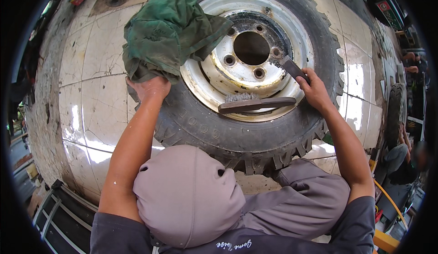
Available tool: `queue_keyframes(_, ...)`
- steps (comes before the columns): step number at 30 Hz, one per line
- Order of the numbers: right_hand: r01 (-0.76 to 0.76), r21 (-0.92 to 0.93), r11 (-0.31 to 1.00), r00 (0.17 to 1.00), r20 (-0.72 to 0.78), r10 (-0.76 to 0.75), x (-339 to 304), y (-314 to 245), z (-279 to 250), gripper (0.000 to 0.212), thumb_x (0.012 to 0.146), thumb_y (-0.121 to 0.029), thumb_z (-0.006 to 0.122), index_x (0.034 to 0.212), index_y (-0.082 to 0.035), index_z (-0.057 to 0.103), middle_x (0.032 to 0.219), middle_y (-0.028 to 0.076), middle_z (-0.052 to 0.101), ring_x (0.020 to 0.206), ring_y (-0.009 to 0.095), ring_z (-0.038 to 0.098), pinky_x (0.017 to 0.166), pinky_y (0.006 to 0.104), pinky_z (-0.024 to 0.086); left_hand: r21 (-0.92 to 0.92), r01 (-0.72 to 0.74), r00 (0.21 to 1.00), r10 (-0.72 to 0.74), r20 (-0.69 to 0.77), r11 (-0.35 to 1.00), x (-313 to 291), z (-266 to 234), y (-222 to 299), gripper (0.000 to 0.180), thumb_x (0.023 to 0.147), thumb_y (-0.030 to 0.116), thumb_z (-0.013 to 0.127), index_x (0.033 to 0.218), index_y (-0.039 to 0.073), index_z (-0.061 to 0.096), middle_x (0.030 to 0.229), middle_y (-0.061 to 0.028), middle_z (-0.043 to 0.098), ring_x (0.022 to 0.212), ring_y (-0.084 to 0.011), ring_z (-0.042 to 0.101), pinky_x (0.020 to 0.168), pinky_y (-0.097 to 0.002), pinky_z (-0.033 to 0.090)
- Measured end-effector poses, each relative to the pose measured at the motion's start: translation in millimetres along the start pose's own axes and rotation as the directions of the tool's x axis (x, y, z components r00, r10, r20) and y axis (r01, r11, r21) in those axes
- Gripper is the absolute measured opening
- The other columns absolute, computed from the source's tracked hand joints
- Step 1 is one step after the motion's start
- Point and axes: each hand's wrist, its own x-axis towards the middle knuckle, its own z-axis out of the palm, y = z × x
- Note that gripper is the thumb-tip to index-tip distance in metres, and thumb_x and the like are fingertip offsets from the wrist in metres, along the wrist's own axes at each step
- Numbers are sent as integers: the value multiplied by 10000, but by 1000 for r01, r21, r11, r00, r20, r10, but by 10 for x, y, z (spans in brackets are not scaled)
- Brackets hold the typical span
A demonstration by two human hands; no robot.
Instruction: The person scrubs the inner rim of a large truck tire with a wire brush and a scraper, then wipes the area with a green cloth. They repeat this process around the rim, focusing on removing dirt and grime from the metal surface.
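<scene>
In front of me a knobby black tyre (200, 131) lies flat on its side around a worn white steel wheel (219, 64). The wheel has a round centre hole and several bolt holes, with dark stains and rust on its paint. My right hand (312, 90) is closed round a dark, flat, bar-shaped tool (295, 69), whose far end touches or hovers over the wheel near a bolt hole. My left hand (150, 89) grips the lower edge of a bunched green cloth (159, 35); its fingers are partly hidden underneath. A wire brush (258, 104) rests across the near rim, bristles facing away from me.
Cracked pale floor tiles (102, 49) surround the tyre, with wet or shiny patches. A black slatted metal frame (61, 208) stands at lower left. On the right are another tyre (396, 112), a crouching person (401, 163) and a yellow hose (390, 199).
</scene>
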Motion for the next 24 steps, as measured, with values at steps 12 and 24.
queue_keyframes(12, 10, -130, 992, 990, 140, 8, 124, -104, 23, 336, 988, -314, 580, 1214, -71, 526, 1053, 252, 663, 1037, 439, 623, 869, 464, 466, -8, 13, 1000, -13, 26, 1000, 3, -19, -2, 964, 804, 595, 640, 1557, 160, 225, 1596, -118, 262, 1470, -293, 244, 1212, -529, 108)
queue_keyframes(24, -69, -2, 998, 993, 93, 69, -33, -22, -83, 314, 991, -289, 574, 1210, -67, 541, 961, 218, 663, 913, 372, 653, 829, 435, 476, 25, 3, 998, -5, 55, 1000, -21, -39, 8, 973, 826, 613, 601, 1571, 168, 161, 1603, -113, 243, 1475, -307, 236, 1222, -547, 79)
